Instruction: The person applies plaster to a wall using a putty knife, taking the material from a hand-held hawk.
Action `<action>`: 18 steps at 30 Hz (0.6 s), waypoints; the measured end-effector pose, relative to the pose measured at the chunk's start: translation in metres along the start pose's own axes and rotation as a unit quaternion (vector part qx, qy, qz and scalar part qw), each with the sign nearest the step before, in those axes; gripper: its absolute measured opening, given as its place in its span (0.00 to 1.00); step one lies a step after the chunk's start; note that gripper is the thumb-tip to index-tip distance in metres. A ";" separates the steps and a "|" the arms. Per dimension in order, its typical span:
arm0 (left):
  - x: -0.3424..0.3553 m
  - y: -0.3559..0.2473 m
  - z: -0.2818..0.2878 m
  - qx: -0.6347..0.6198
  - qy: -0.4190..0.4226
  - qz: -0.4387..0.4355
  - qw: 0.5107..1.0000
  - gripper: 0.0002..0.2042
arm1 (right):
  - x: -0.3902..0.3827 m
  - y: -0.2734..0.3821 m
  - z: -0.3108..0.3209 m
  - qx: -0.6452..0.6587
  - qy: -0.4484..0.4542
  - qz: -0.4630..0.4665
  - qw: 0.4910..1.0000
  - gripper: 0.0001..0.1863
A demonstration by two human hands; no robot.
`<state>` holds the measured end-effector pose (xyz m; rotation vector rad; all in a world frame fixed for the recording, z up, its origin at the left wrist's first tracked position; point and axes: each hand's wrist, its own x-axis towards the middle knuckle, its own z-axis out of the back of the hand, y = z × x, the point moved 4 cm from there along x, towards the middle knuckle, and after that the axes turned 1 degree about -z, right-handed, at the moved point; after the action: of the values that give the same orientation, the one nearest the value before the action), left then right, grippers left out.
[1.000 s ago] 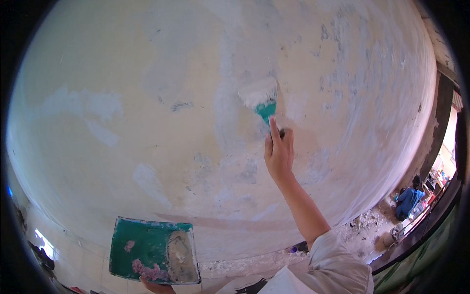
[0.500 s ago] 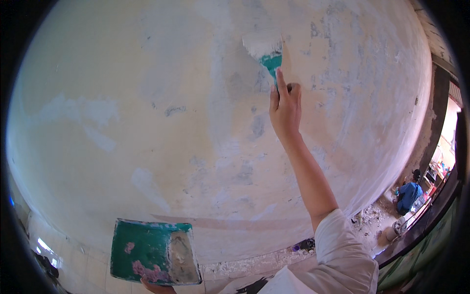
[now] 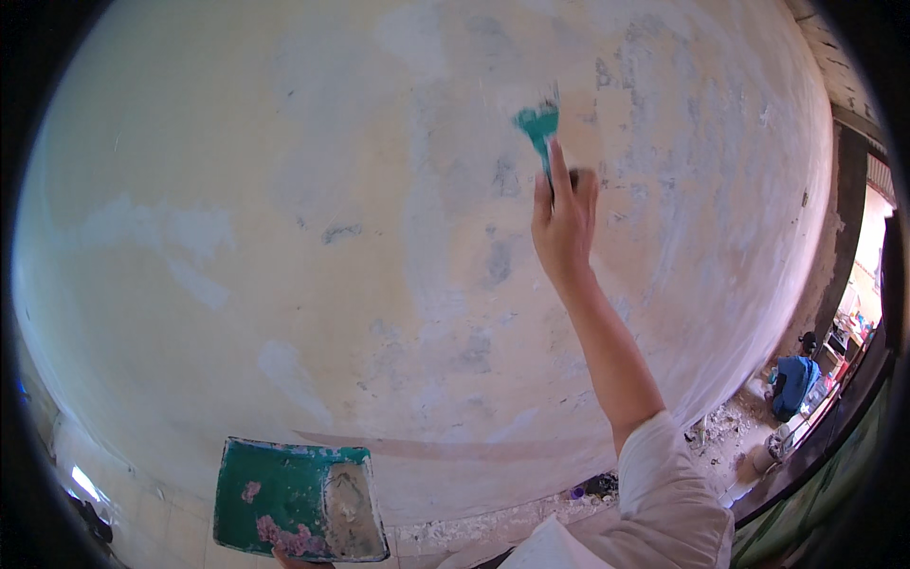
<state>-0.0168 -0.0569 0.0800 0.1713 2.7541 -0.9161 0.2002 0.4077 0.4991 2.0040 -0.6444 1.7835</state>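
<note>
A broad, cream-coloured wall [image 3: 360, 303], marked with white smears [image 3: 199, 232] and grey scuffs [image 3: 498, 261], fills most of the head view, rising behind and above the green tray [image 3: 289, 474]. You work before it, a scraper [image 3: 540, 123] raised well above the tray and to its right. Your right hand [image 3: 567, 223] pinches the handle, the index finger stretched along it toward the green collar, the other fingers curled in. The blade is blurred at the wall's face; whether it touches cannot be told.

Your left hand [image 3: 292, 561] is at the tray's near edge, gripping it, a digit laid over the rim; the rest is hidden beneath or cut off by the lower border. On the tray, pink lumps [image 3: 294, 541] sit near that edge, while pale putty [image 3: 351, 507] covers the right end.

Your light sleeve [image 3: 668, 484] stands to the tray's right, the bare forearm [image 3: 611, 351] reaching up from it. Farther right of the tray, pale debris [image 3: 725, 427] litters the foot of the wall, near a blue bundle [image 3: 794, 387], too small to make out, and a pale container [image 3: 766, 455]. Light-coloured tiles [image 3: 171, 522] lie to the tray's left.
</note>
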 end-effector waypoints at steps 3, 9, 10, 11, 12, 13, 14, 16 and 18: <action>-0.004 -0.002 -0.007 0.007 0.013 0.002 1.000 0.22 | 0.057 0.003 -0.017 -0.030 -0.047 0.045 0.997 0.24; 0.001 -0.001 -0.004 0.017 0.020 0.009 1.000 0.22 | 0.099 0.016 -0.034 -0.064 -0.030 0.038 0.997 0.23; 0.003 0.000 -0.004 0.017 0.021 0.010 1.000 0.22 | 0.099 0.016 -0.036 -0.069 -0.014 0.033 0.997 0.23; 0.006 0.000 -0.003 0.019 0.022 0.009 1.000 0.22 | 0.098 0.016 -0.036 -0.074 0.006 0.030 0.997 0.23; 0.007 0.001 -0.001 0.018 0.022 0.008 1.000 0.22 | 0.093 0.018 -0.036 -0.076 0.025 0.027 0.996 0.23; 0.008 0.000 0.000 0.017 0.023 0.007 1.000 0.22 | 0.088 0.019 -0.034 -0.079 0.045 0.023 0.996 0.23; 0.009 0.001 0.001 0.015 0.023 0.008 1.000 0.23 | 0.082 0.020 -0.033 -0.083 0.057 0.023 0.995 0.23; 0.008 0.000 0.000 0.012 0.027 0.009 1.000 0.23 | 0.067 0.017 -0.025 -0.094 0.079 0.018 0.992 0.24; 0.005 -0.002 0.001 0.007 0.036 0.012 0.999 0.23 | 0.047 0.013 -0.013 -0.100 0.072 0.025 0.992 0.24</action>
<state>-0.0213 -0.0586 0.0788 0.2454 2.8057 -0.9420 0.1862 0.3998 0.5469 1.7250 -0.7996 1.7934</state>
